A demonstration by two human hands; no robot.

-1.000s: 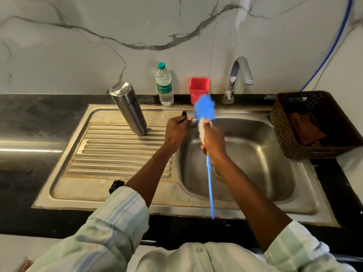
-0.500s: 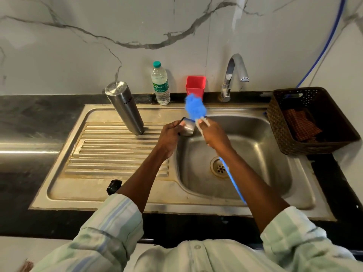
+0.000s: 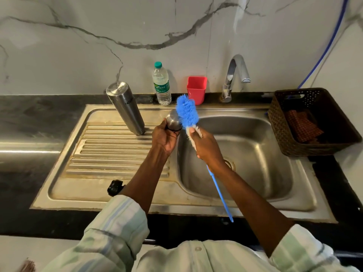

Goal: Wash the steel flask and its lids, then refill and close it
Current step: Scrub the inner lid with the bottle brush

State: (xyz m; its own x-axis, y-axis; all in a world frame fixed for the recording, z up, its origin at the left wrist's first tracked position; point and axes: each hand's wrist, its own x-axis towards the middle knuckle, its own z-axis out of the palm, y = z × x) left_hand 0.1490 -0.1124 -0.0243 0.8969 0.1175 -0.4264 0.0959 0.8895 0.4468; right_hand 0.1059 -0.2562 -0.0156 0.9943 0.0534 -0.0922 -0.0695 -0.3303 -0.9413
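While the steel flask stands inverted on the drainboard, our left hand grips the steel lid at the basin's left edge; our right hand clasps the blue bottle brush, bristles touching that lid.

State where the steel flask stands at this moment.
In the head view, the steel flask stands upside down on the draining board, left of the sink basin and the plastic water bottle.
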